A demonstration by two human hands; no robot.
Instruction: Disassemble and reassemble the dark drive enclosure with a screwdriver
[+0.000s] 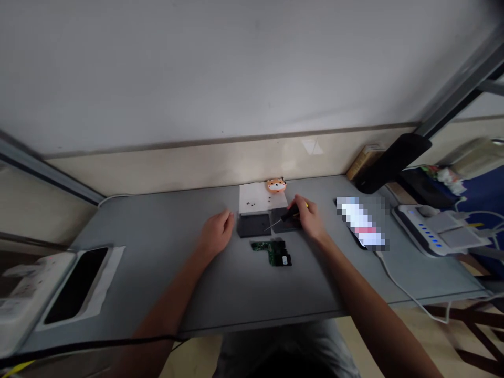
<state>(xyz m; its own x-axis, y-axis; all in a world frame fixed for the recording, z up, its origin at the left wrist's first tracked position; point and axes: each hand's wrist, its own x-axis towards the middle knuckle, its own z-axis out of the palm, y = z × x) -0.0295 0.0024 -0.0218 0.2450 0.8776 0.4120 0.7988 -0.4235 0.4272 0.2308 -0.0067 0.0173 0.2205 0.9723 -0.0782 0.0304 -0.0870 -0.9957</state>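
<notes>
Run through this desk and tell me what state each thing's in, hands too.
Right hand: closed around screwdriver
Screwdriver: tip over dark tray
Left hand: curled, beside tray
Circuit board: loose on desk
Small dark pieces: scattered on paper
Right phone: screen lit
Left device: screen dark
Power strip: plugs inserted

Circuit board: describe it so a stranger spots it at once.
Find the gray table, then the two dark panels near its middle. The circuit board lies on their near side. Its green-and-black L-shape with a white label sets it apart from those plain panels.
</notes>
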